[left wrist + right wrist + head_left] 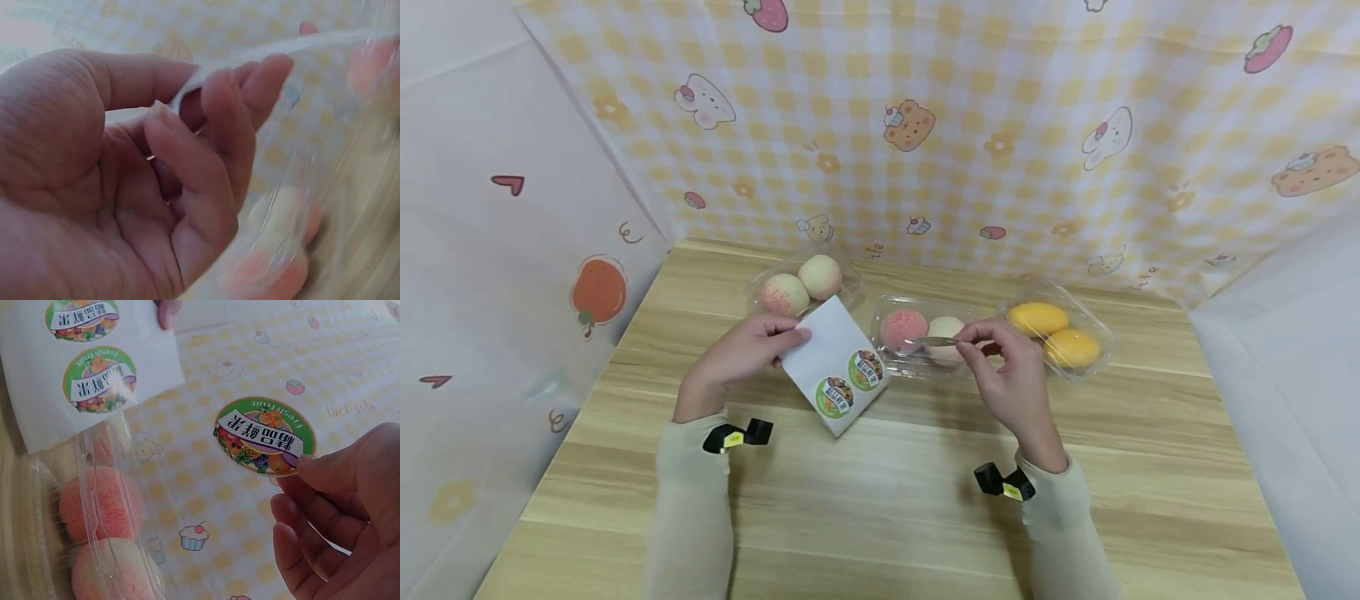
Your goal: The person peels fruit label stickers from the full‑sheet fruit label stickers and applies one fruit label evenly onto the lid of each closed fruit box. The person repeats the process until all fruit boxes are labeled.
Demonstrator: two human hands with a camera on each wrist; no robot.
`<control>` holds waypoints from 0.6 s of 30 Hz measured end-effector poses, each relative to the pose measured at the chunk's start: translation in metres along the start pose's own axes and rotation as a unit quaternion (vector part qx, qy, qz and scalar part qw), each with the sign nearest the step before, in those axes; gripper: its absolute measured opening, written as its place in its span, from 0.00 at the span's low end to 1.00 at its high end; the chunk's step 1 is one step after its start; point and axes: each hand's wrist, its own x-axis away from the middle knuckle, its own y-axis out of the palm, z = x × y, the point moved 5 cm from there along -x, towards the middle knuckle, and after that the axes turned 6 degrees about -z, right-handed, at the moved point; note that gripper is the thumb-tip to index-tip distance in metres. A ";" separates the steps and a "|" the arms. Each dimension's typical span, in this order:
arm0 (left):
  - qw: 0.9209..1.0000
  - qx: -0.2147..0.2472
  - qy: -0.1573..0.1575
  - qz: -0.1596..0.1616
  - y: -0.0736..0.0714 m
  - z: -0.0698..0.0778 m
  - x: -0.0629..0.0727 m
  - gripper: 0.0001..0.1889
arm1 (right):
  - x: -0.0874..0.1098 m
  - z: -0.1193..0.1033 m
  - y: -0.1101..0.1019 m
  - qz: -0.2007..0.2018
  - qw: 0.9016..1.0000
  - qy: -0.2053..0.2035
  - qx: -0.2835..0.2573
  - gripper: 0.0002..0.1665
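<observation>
Between thumb and fingers, my left hand [747, 353] pinches a white sticker sheet [822, 350] by its upper left edge. Two round fruit stickers [835, 397] show on its lower part. My right hand [1009, 375] pinches one loose oval sticker [265, 435] at its edge; in the head view that sticker appears nearly edge-on. Below it lies a clear plastic box [917, 368] with two peaches, one pink [904, 330] and one pale [947, 327]. The left wrist view shows my left fingers [187, 150] curled, with the sheet thin and blurred there.
At the back left, another clear box [850, 287] holds two pale peaches [820, 277]. To the right, a clear box [1093, 321] contains two yellow mangoes [1072, 348]. All stand on a wooden table [880, 517], with a checked cloth [970, 125] hanging behind.
</observation>
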 end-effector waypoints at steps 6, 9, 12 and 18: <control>0.999 -0.011 -0.046 0.014 -0.019 -0.013 0.015 0.15 | 0.000 0.001 0.000 0.000 1.000 -0.001 0.000 0.07; 0.997 -0.021 -0.066 0.027 -0.027 -0.018 0.022 0.15 | 0.001 0.001 0.000 -0.003 1.000 0.000 -0.003 0.07; 0.995 -0.035 -0.081 0.041 -0.036 -0.024 0.027 0.16 | 0.001 0.001 0.001 -0.006 1.000 0.003 -0.004 0.07; 0.989 -0.068 -0.113 0.068 -0.051 -0.036 0.037 0.19 | 0.000 0.000 0.001 -0.007 1.000 0.005 -0.003 0.08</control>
